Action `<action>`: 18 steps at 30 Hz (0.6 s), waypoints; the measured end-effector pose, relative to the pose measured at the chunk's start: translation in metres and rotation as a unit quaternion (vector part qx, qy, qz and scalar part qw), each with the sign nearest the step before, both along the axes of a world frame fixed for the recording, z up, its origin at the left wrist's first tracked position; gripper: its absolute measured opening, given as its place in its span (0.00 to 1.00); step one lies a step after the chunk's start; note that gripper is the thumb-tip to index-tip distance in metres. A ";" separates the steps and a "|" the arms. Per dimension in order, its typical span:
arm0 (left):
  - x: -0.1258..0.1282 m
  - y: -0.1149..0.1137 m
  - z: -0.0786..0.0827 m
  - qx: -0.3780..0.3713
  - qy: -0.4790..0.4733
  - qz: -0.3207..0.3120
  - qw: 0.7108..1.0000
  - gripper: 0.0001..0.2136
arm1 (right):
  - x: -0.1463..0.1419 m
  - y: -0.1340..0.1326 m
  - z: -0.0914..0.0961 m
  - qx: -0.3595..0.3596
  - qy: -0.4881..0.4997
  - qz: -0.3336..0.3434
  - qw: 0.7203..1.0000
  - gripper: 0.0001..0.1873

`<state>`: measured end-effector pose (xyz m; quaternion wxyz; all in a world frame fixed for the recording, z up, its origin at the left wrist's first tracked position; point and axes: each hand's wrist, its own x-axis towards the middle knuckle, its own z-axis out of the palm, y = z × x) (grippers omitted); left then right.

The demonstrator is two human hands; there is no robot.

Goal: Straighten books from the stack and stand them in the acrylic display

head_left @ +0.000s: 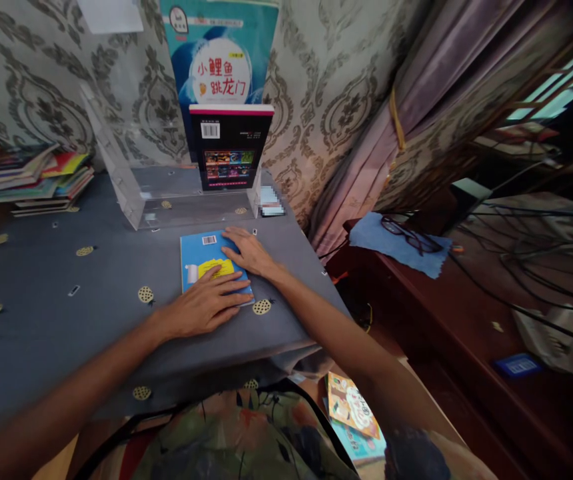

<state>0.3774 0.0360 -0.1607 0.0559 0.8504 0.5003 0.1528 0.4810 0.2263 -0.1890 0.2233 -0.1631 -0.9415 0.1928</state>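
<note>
A blue book (194,250) with a barcode and a yellow patch lies flat on the patterned grey tablecloth (111,320). My left hand (211,301) rests across its lower part, fingers stretched out toward the right edge. On the book's right edge lies my right hand (247,252), its fingers spread and pointing left. Just behind stands a clear acrylic stand (191,208). In it a black book (231,143) with a pink top edge leans upright, in front of a taller teal book (221,40) with red Chinese characters.
Stacked books (31,177) lie at the far left. To the right, a brown desk (441,320) carries glasses (411,235) on a blue cloth (376,237), plus tangled cables. More books (354,407) lie low beside my right arm. A pink curtain (366,147) hangs behind.
</note>
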 end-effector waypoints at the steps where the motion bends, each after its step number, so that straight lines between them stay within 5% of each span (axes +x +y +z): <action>1: 0.000 0.000 0.000 0.000 -0.005 -0.002 1.000 0.18 | 0.001 -0.001 0.001 0.002 -0.005 0.003 1.000 0.24; 6: -0.015 0.001 -0.001 0.012 -0.051 0.020 0.998 0.18 | 0.002 -0.003 0.003 0.004 -0.020 0.000 1.000 0.26; 13: -0.096 0.023 -0.015 0.043 -0.085 0.214 0.972 0.21 | 0.002 -0.002 0.004 0.006 -0.034 -0.001 0.999 0.26; 18: -0.123 0.034 -0.020 0.039 -0.102 0.236 0.966 0.21 | 0.002 -0.005 0.007 0.013 -0.067 -0.007 0.998 0.27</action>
